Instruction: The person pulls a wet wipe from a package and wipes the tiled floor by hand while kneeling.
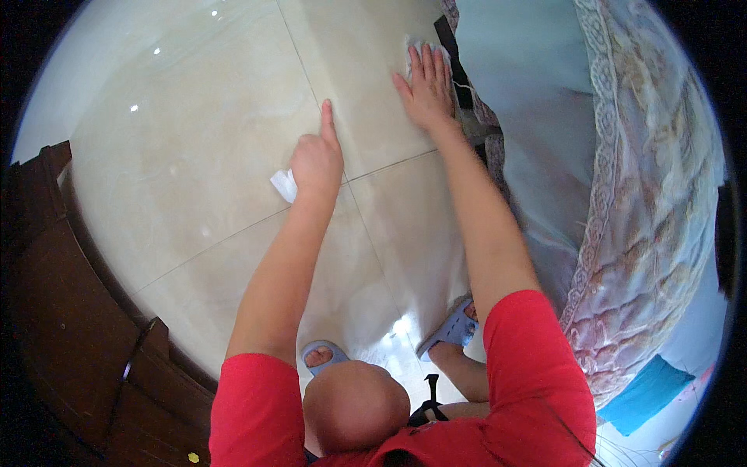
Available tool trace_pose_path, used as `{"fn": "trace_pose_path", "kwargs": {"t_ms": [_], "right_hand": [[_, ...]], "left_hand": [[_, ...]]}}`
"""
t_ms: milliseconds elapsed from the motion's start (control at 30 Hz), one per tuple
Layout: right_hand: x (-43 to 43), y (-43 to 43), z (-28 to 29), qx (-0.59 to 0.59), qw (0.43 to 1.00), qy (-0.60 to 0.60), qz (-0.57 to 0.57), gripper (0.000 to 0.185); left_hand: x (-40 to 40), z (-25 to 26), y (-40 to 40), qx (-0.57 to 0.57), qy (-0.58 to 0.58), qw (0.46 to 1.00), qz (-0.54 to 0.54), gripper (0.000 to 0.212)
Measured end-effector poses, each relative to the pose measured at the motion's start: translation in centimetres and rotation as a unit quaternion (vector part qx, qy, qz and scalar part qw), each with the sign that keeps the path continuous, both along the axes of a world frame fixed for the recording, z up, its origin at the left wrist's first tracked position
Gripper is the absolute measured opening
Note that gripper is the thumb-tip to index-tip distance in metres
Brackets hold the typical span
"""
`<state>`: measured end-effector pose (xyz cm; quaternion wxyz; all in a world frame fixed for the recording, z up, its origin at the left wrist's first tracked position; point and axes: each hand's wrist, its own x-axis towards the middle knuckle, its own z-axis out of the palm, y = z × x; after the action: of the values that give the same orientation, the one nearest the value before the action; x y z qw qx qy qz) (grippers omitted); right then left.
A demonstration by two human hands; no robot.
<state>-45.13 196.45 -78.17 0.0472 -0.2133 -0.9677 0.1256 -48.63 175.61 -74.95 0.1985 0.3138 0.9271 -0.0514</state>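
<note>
My right hand (429,87) lies flat with its fingers spread, pressing a white cloth or wipe (413,48) on the beige tiled floor (233,146), close to the edge of the bed's hanging cover. My left hand (318,157) is over the floor near a crossing of the tile joints, its index finger pointing forward and the other fingers curled. A folded white tissue or wipe (283,185) sticks out from under the curled fingers on the left side.
A quilted bed cover (648,204) with a pale skirt hangs along the right. Dark brown wooden furniture (76,303) stands at the left. My feet in blue-grey slippers (448,331) are on the floor below. A teal cloth (646,394) lies at the lower right.
</note>
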Motion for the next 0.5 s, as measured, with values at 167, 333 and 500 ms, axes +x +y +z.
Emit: {"fn": "trace_pose_path", "kwargs": {"t_ms": [167, 333, 500], "right_hand": [[6.5, -2.1, 0.3, 0.047, 0.999, -0.008, -0.012, 0.063], [9.4, -2.5, 1.2, 0.025, 0.999, -0.018, -0.015, 0.066], [12.3, -5.7, 0.8, -0.002, 0.994, -0.043, -0.103, 0.072]], "left_hand": [[-0.2, 0.2, 0.2, 0.021, 0.007, 1.0, 0.005, 0.072], [-0.3, 1.6, -0.6, 0.038, -0.032, 0.999, -0.015, 0.073], [4.2, 2.5, -3.1, 0.131, -0.069, 0.989, 0.0, 0.069]]}}
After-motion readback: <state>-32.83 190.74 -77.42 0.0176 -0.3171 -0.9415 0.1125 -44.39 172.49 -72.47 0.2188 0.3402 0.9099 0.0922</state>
